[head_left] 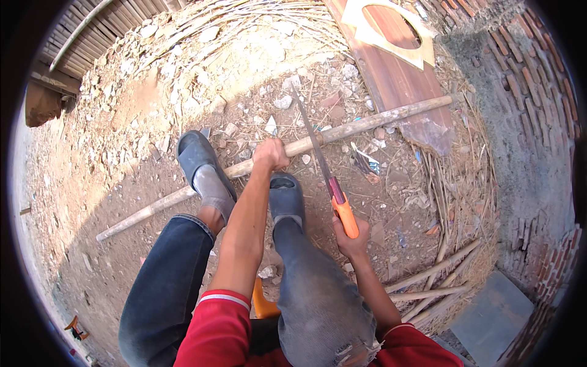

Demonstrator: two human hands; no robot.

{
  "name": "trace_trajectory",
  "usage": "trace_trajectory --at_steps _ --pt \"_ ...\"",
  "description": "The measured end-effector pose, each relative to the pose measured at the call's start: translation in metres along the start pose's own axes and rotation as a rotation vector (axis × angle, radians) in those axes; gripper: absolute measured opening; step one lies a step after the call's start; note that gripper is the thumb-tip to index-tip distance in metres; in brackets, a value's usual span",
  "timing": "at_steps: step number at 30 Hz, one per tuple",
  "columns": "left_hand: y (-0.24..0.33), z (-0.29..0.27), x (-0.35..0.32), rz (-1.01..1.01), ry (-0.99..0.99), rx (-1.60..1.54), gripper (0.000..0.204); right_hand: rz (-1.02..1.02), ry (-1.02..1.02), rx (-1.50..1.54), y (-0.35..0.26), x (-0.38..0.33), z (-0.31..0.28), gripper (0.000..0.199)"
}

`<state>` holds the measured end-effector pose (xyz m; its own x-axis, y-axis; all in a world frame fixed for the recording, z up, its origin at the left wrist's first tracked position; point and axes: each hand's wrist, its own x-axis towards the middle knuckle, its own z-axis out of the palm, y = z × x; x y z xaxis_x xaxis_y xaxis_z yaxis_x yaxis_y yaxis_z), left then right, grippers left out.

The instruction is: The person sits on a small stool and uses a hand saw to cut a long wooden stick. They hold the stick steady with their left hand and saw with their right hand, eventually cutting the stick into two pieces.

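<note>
My left hand point(271, 154) is closed around a long pale wooden pole point(361, 126) that lies slantwise across the ground. In my right hand point(353, 237) is a handsaw point(342, 211) with an orange handle, and its narrow blade points away from me. The blade crosses over the pole to the right of my left hand; whether it touches the wood I cannot tell. My left foot, in a grey slide sandal point(205, 160), is at the pole, left of my left hand. The other sandal point(286, 197) is on the near side of the pole.
A brown wooden board point(391, 79) lies at the far right, with a pale cut-out sheet point(365, 29) on it. Rubble and dry stalks cover the ground. A brick wall point(520, 92) runs along the right. Loose sticks point(437, 269) and a grey slab point(492, 315) lie at the near right.
</note>
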<state>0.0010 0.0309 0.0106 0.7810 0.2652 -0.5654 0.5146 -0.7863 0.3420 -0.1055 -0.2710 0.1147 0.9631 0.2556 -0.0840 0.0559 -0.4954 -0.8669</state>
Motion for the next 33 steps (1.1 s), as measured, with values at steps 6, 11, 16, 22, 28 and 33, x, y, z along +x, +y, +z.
trace_trajectory --at_steps 6,11,16,22,28,33 --pt "-0.002 0.002 0.005 0.011 0.012 0.029 0.045 0.023 -0.115 -0.07 -0.016 -0.03 -0.035 0.019" --pt "-0.008 0.011 0.014 0.018 0.037 0.032 0.044 0.0 -0.087 -0.128 -0.018 -0.098 -0.077 0.017" --pt "-0.002 0.001 0.005 0.004 0.005 0.009 0.042 0.152 -0.058 -0.048 -0.048 -0.121 -0.099 0.011" --pt "-0.002 0.006 0.008 0.088 0.089 0.031 0.042 -0.175 -0.063 -0.044 -0.043 0.025 0.074 0.024" --pt "-0.01 0.012 0.0 0.112 0.142 0.05 0.041 -0.093 -0.142 -0.043 -0.016 0.019 0.051 0.018" --pt "-0.004 0.015 -0.012 0.144 0.192 0.057 0.05 0.127 -0.133 0.233 0.056 0.028 -0.002 0.014"
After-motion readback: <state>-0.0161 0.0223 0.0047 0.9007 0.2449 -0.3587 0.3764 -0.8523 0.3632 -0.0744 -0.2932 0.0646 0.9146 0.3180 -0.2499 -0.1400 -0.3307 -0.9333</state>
